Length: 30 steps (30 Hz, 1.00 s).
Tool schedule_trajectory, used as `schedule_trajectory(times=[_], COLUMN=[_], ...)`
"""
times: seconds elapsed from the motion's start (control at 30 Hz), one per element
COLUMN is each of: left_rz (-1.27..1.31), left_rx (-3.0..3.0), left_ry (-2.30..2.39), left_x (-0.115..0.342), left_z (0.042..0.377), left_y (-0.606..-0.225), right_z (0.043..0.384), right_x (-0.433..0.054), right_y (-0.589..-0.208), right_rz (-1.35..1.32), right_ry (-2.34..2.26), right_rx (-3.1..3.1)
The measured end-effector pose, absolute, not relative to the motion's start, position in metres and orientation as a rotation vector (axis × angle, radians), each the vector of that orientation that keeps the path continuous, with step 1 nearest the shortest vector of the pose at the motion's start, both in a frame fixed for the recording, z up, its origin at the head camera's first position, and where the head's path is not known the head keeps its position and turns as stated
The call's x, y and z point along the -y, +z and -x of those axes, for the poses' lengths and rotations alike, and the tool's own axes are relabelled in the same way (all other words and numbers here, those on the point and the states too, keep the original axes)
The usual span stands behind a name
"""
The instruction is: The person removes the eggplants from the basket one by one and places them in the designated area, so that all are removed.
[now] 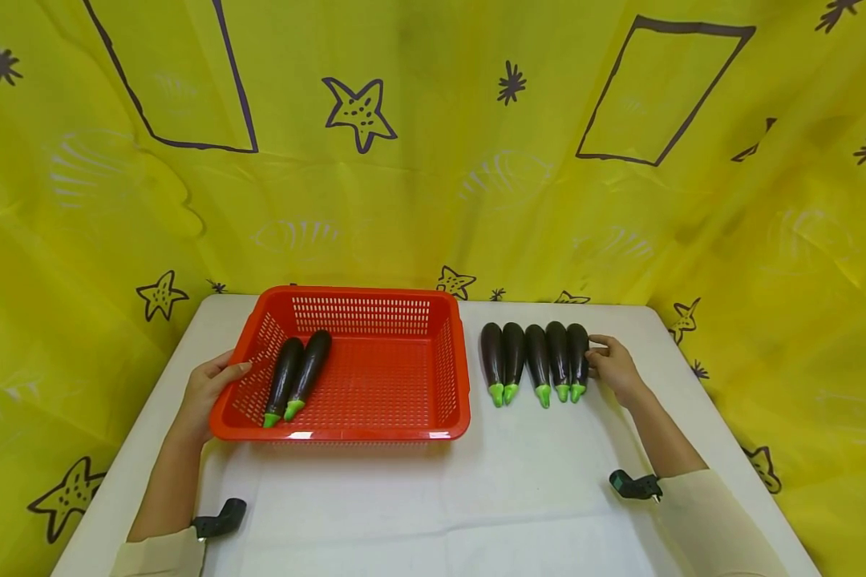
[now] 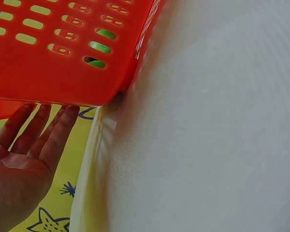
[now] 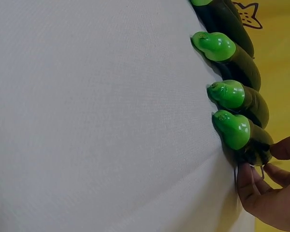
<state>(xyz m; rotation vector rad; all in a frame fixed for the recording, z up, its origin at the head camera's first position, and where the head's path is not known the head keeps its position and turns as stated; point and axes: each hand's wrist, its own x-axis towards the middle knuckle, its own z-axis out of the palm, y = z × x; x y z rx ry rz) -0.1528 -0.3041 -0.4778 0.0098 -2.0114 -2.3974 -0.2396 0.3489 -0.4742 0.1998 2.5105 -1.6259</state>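
My left hand grips the left side of a red plastic basket, thumb over the rim; in the left wrist view its fingers reach under the edge. Inside, two dark eggplants with green stems lie side by side at the left end. Right of the basket, several more eggplants lie in a row, stems toward me. My right hand is at the outer side of the rightmost eggplant, its fingertips touching or nearly touching it. The right wrist view shows that eggplant's green cap close to my fingers.
A white-covered table bears everything. Behind it and at both sides hangs a yellow curtain with drawn stars and shells. A small black device is strapped to each wrist, one at the left cuff and one at the right.
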Motion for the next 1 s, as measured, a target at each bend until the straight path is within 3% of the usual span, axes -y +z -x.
schedule_trajectory(times=[1.0], left_rz=[-0.026], left_rx=[2.009], left_ry=[-2.412], left_x=[0.303], left_z=[0.152], left_y=[-0.475], right_z=[0.239], right_x=[-0.344], right_y=[-0.458], right_rz=[-0.258], right_ry=[-1.484], right_rx=[-2.800])
